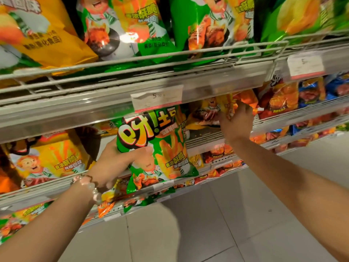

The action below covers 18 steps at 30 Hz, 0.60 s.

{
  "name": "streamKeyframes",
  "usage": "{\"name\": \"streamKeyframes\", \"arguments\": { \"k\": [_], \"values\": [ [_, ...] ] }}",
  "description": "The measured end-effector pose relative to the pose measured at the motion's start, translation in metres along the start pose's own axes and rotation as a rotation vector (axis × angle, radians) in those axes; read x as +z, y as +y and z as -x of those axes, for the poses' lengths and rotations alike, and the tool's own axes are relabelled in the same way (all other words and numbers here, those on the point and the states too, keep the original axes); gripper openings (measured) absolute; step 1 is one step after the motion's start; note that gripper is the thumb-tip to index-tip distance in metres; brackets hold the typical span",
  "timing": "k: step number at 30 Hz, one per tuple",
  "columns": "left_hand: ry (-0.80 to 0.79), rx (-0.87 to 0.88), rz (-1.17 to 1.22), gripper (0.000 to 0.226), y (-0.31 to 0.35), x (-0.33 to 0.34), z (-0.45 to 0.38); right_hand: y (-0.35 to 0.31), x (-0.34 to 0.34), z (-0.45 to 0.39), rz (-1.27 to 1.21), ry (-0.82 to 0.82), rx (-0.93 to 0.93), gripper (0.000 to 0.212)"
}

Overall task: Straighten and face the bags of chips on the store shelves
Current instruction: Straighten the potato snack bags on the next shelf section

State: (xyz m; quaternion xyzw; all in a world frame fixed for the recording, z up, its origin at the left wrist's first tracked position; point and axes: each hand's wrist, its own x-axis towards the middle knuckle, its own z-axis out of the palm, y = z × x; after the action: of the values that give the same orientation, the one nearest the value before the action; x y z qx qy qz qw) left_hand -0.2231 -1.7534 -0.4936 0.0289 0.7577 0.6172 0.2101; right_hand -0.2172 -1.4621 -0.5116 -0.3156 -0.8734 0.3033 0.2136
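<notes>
The green bag of chips is held out in front of the middle shelf, upright with its printed front toward the camera, tilted a little to one side. The left hand grips it at its left edge, thumb across the front; a bead bracelet sits on that wrist. The right hand reaches under the price rail into the same shelf, fingers curled round a yellow-orange bag lying further back. More bags fill the wire shelf above. The step in hand looks like clearing a slot. Next, the green bag likely needs a free spot and a square, front-out placement.
</notes>
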Motion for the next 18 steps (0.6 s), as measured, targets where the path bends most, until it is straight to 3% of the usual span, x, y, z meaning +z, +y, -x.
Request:
{"name": "streamKeyframes", "arguments": {
  "k": [3,9,12,14,18],
  "values": [
    [-0.006,-0.011,0.029,0.056,-0.001,0.002,0.001,0.001,0.005,-0.015,0.057,-0.074,0.066,0.076],
    [-0.002,-0.059,0.066,0.063,-0.011,-0.005,0.016,0.002,0.003,-0.039,-0.041,-0.258,0.214,0.077],
    [0.025,-0.074,0.078,0.064,-0.018,-0.012,0.026,-0.001,-0.001,-0.040,-0.172,-0.257,0.196,0.047],
    [0.041,-0.094,0.083,0.067,-0.022,-0.017,0.032,-0.003,-0.004,-0.038,-0.223,-0.221,0.173,0.041],
    [0.085,-0.113,0.104,0.064,-0.028,-0.024,0.041,-0.003,-0.007,-0.036,-0.328,-0.200,0.216,0.070]
  ]
}}
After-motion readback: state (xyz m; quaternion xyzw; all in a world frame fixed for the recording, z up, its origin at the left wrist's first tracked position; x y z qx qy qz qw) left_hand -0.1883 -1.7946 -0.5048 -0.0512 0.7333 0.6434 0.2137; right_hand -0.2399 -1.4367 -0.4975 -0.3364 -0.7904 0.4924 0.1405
